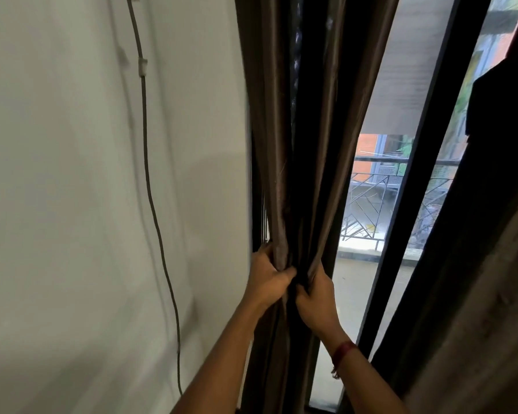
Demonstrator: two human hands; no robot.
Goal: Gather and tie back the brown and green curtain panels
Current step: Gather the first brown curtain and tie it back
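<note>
**Both hands bunch the brown curtain into one bundle**

Fingers (286,274) of the left hand (266,279) curl round the outer folds, thumb pressed across the front. Fingers (304,295) of the right hand (316,297) clench the inner folds. The hands touch, seemingly to squeeze the fabric slim enough for a tie.

The brown curtain panel (323,144) hangs left of the black window frame bar (422,159), drawn off the glass. A darker fold inside it may be the green panel, though its colour is unclear. No tie-back shows, so the tying seems yet to come.

A second curtain (476,324) hangs right of the bar, ungathered. A cable (145,144) runs down the wall far left of it.
</note>
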